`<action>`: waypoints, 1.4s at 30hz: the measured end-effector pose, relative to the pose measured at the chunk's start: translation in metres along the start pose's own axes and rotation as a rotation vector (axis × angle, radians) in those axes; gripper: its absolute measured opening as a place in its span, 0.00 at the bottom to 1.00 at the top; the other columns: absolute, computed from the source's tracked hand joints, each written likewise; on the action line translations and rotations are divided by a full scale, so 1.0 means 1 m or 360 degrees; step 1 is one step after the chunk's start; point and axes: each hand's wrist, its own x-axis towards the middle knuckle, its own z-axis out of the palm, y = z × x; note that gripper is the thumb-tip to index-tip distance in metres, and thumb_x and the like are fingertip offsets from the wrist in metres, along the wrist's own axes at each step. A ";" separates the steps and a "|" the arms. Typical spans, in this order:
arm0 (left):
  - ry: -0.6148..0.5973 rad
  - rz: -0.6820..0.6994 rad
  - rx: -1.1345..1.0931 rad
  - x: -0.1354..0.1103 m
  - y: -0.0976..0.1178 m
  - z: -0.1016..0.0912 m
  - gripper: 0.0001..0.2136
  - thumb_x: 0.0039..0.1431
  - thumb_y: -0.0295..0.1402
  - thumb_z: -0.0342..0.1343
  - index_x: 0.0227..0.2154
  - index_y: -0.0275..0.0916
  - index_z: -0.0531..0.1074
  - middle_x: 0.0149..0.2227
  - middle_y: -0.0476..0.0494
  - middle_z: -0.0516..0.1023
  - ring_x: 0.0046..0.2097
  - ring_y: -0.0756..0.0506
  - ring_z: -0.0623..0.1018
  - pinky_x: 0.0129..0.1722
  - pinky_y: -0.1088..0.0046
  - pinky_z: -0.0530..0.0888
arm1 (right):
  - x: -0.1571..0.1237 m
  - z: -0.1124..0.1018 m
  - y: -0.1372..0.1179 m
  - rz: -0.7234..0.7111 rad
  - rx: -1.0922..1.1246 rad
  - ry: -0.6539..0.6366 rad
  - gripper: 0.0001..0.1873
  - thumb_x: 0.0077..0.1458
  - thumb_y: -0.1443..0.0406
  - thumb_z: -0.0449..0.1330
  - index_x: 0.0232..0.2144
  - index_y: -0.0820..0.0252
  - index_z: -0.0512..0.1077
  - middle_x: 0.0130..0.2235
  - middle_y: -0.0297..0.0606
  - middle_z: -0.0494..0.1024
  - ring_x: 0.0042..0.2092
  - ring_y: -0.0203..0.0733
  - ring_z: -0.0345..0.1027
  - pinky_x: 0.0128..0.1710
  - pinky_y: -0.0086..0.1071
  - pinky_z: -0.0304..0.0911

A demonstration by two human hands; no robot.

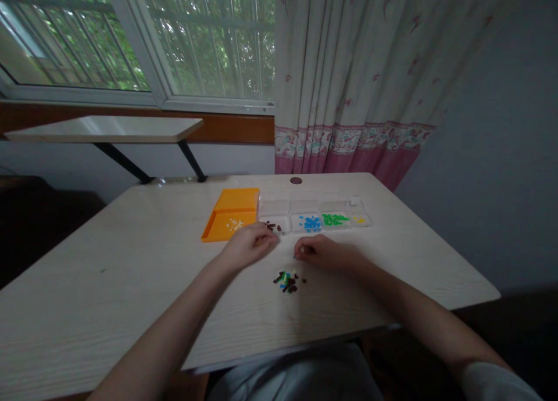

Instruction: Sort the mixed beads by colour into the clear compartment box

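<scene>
My left hand (248,245) is over the table at the front edge of the brown pieces' compartment, its fingers curled together; whatever they hold, if anything, is hidden. To its right, my right hand (325,252) pinches a tiny bluish piece (295,257) at its fingertips, just above the tabletop. Between my forearms lies a loose pile of small mixed pieces (288,280), dark brown, green, blue and pale. Behind my hands, small blue pieces (311,223), green pieces (335,219), yellow pieces (359,219) and dark brown pieces (272,226) sit sorted in clear compartments.
An open orange case (236,200) with white pieces (235,224) stands left of the clear trays (285,206). A raised shelf (104,128) on black legs is at the back left of the table (131,261). Behind hang a curtain (349,87) and a barred window (209,40).
</scene>
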 end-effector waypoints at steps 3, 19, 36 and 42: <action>-0.0084 0.0206 -0.0202 0.000 0.014 0.014 0.09 0.55 0.33 0.50 0.31 0.37 0.74 0.28 0.45 0.75 0.31 0.50 0.71 0.32 0.78 0.67 | 0.001 0.003 0.000 -0.0035 0.0064 0.0142 0.07 0.53 0.65 0.55 0.31 0.63 0.71 0.20 0.28 0.65 0.22 0.29 0.55 0.25 0.22 0.51; 0.0017 0.0352 -0.0191 -0.001 0.021 0.024 0.05 0.52 0.28 0.51 0.30 0.37 0.73 0.26 0.48 0.72 0.30 0.51 0.71 0.30 0.78 0.67 | 0.003 0.012 -0.004 -0.0028 -0.0007 0.0374 0.07 0.52 0.63 0.57 0.30 0.62 0.71 0.18 0.28 0.66 0.20 0.29 0.55 0.22 0.22 0.50; -0.0540 0.0126 -0.0302 -0.004 0.010 0.014 0.08 0.52 0.36 0.54 0.28 0.36 0.72 0.21 0.52 0.67 0.23 0.54 0.65 0.23 0.81 0.62 | -0.002 0.001 -0.002 -0.0115 -0.0361 0.0729 0.13 0.55 0.58 0.53 0.32 0.60 0.74 0.23 0.34 0.72 0.23 0.31 0.60 0.27 0.23 0.54; -0.0694 0.0136 -0.0385 -0.004 0.005 0.014 0.07 0.50 0.33 0.54 0.27 0.35 0.72 0.23 0.51 0.68 0.25 0.54 0.65 0.24 0.82 0.61 | -0.003 -0.007 0.000 -0.0151 -0.0525 0.0917 0.16 0.56 0.57 0.51 0.31 0.60 0.74 0.19 0.32 0.69 0.22 0.31 0.59 0.28 0.24 0.55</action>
